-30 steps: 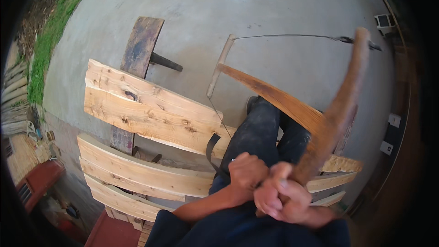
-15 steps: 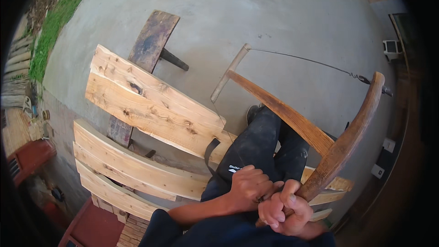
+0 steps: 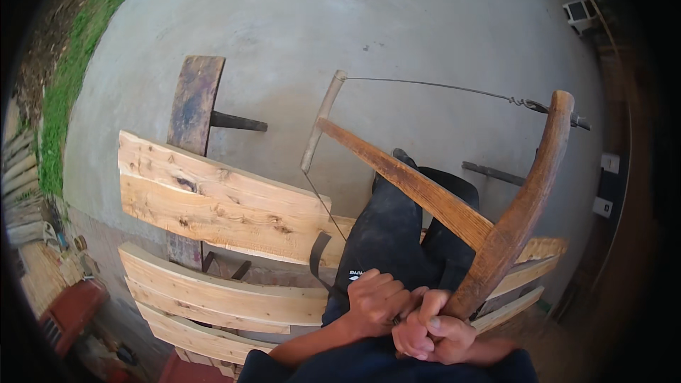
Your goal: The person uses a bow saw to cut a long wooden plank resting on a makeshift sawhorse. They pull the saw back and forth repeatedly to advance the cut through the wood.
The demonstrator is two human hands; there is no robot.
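Observation:
A wooden frame saw point(image 3: 404, 177) lies across my lap, with a straight middle bar, a thick curved side arm point(image 3: 525, 213), a thinner far-end arm point(image 3: 324, 122) and a tensioning wire point(image 3: 440, 85) along its far side. My right hand point(image 3: 436, 333) is wrapped round the lower end of the curved arm. Closed in a fist, my left hand point(image 3: 377, 302) meets it there, with a small dark piece showing between the two. What the left fingers grip is hidden. A thin line, perhaps the blade, runs from the far-end arm down toward my leg.
To the left, a wide knotty board point(image 3: 220, 202) rests across a dark, worn bench point(image 3: 195, 103). Several narrower planks point(image 3: 220, 291) lie nearer me and pass beneath my legs. A black strap point(image 3: 318, 259) hangs beside my thigh. Grey concrete point(image 3: 284, 21) extends beyond.
My view has turned, so the bench and boards appear lower and farther left. The saw stays in my right hand, its far end slightly shifted left; both hands keep nearly the same grip.

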